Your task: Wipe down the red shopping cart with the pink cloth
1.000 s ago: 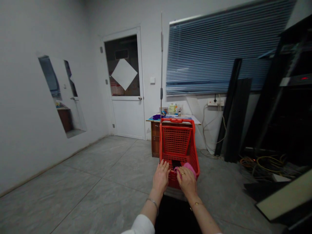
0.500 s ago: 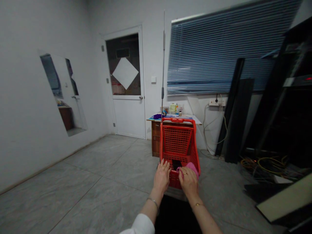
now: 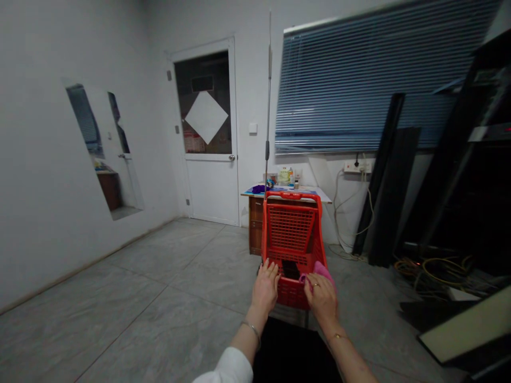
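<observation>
A red plastic basket cart [image 3: 293, 234] stands in front of me on the tiled floor. My left hand [image 3: 264, 287] rests on its near left rim with the fingers curled over the edge. On the near right corner of the rim, my right hand [image 3: 322, 298] presses a pink cloth [image 3: 321, 268] against the plastic, fingers closed over it. A dark object [image 3: 290, 269] lies inside the basket bottom. A thin metal pole [image 3: 268, 101] rises from the cart's far left corner.
A small wooden desk [image 3: 255, 221] with bottles and a purple item stands behind the cart against the wall. A white door [image 3: 211, 175] is at the back left. Black panels [image 3: 389, 181], dark racks and tangled cables [image 3: 435, 268] fill the right side.
My right hand has slid the pink cloth rightwards along the near rim to the right corner. My left hand has stayed on the left rim.
</observation>
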A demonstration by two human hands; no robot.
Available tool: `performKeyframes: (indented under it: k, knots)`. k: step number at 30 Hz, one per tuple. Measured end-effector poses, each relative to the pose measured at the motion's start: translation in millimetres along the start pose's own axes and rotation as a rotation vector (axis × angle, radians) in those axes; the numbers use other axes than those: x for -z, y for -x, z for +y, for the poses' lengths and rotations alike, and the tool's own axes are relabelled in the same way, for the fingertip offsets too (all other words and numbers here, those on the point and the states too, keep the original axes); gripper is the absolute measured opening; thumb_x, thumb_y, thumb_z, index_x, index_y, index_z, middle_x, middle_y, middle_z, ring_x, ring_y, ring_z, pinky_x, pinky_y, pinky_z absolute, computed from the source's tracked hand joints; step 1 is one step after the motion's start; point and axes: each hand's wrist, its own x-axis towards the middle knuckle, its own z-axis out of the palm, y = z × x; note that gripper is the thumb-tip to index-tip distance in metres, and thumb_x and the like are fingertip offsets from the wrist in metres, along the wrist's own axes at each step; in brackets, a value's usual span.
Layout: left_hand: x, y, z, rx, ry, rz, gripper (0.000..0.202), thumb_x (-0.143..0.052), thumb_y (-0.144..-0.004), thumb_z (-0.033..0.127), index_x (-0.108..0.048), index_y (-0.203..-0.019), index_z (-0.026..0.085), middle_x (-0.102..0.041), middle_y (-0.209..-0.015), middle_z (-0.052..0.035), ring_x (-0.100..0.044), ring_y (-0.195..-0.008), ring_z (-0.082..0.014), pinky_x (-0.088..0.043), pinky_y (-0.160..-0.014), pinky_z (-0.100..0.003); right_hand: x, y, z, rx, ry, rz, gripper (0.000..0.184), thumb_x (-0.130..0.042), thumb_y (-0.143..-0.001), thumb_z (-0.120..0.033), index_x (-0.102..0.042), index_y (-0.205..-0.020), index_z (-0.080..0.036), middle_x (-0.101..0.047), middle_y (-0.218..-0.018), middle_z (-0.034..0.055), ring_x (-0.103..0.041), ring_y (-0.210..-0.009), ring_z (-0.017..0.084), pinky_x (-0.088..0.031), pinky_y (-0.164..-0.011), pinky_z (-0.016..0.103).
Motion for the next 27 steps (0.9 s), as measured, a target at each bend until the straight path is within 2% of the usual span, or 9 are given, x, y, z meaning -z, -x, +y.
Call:
performKeyframes:
  k: [5, 7, 10, 15, 18, 21, 25, 27]
  knots:
    - [-1.9, -1.3, 1.3, -0.003, -0.012, -0.01, 0.036, -0.04, -0.099, 0.021, -0.057, -0.13, 0.016, -0.058, -0.136, -0.0099, -0.038, -0.139, -0.0252, -0.039, -0.111, -0.052, -20.4, -4.2, -36.8, 0.004, 0.006, -0.004, 0.026, -0.044, -0.093, -0.024, -0.067, -0.104, -0.019, -0.071, -0.097, 0.0084, -0.063, -0.094, 0.018, -0.048, -0.091, 0.036]
    - [-0.3, -0.5, -0.7, -0.005, -0.018, -0.019, 0.036, -0.041, -0.099, 0.02, -0.056, -0.13, 0.015, -0.058, -0.136, -0.0102, -0.039, -0.138, -0.0251, -0.039, -0.111, -0.051, -23.7, -4.5, -42.7, 0.018, -0.004, -0.004, 0.027, -0.044, -0.093, -0.024, -0.067, -0.106, -0.018, -0.071, -0.098, 0.0086, -0.063, -0.096, 0.018, -0.047, -0.093, 0.036]
    - [2.7, 1.2, -4.4, -0.007, -0.021, -0.018, 0.036, -0.041, -0.099, 0.02, -0.056, -0.131, 0.016, -0.058, -0.136, -0.0098, -0.04, -0.138, -0.0244, -0.039, -0.112, -0.05, -18.2, -3.1, -31.7, 0.053, -0.017, -0.025, 0.027, -0.044, -0.093, -0.024, -0.067, -0.108, -0.018, -0.071, -0.099, 0.0079, -0.063, -0.097, 0.017, -0.047, -0.094, 0.036]
    - [2.6, 1.7, -6.1, -0.008, 0.003, -0.005, 0.035, -0.04, -0.099, 0.021, -0.057, -0.13, 0.018, -0.058, -0.136, -0.0094, -0.041, -0.137, -0.0254, -0.039, -0.111, -0.053, 2.7, -0.4, 11.9, 0.092, -0.018, -0.027, 0.021, -0.049, -0.092, -0.025, -0.067, -0.102, -0.019, -0.071, -0.095, 0.0053, -0.064, -0.091, 0.017, -0.048, -0.093, 0.037]
    - [-0.1, 0.3, -2.7, 0.004, 0.017, -0.002, 0.035, -0.041, -0.099, 0.02, -0.057, -0.13, 0.017, -0.058, -0.137, -0.0093, -0.04, -0.138, -0.0263, -0.038, -0.112, -0.053, 5.3, -0.5, 16.7, 0.049, -0.004, -0.006, 0.018, -0.051, -0.091, -0.024, -0.068, -0.099, -0.019, -0.071, -0.093, 0.0051, -0.064, -0.09, 0.017, -0.049, -0.091, 0.036]
    - [-2.2, -0.8, 0.8, 0.013, 0.016, -0.01, 0.036, -0.041, -0.099, 0.02, -0.057, -0.13, 0.014, -0.058, -0.137, -0.0103, -0.038, -0.139, -0.0268, -0.038, -0.112, -0.053, -4.4, -1.3, -4.6, -0.008, 0.023, 0.019, 0.018, -0.051, -0.091, -0.022, -0.068, -0.098, -0.018, -0.071, -0.093, 0.0057, -0.064, -0.09, 0.017, -0.049, -0.089, 0.035]
    - [-1.5, -0.9, 0.3, 0.002, 0.012, -0.012, 0.036, -0.039, -0.099, 0.021, -0.057, -0.13, 0.015, -0.058, -0.136, -0.0104, -0.038, -0.139, -0.0266, -0.039, -0.112, -0.053, -22.2, -4.8, -41.8, 0.004, 0.026, 0.018, 0.02, -0.051, -0.091, -0.02, -0.068, -0.101, -0.017, -0.071, -0.097, 0.0069, -0.063, -0.094, 0.018, -0.047, -0.091, 0.034]
    - [0.7, -0.7, -1.5, -0.005, 0.005, -0.012, 0.036, -0.038, -0.1, 0.021, -0.057, -0.13, 0.016, -0.058, -0.136, -0.0101, -0.039, -0.138, -0.0262, -0.039, -0.111, -0.053, -25.5, -6.5, -48.6, 0.023, 0.02, 0.013, 0.02, -0.051, -0.091, -0.02, -0.068, -0.103, -0.016, -0.071, -0.099, 0.0074, -0.062, -0.097, 0.018, -0.047, -0.092, 0.034]
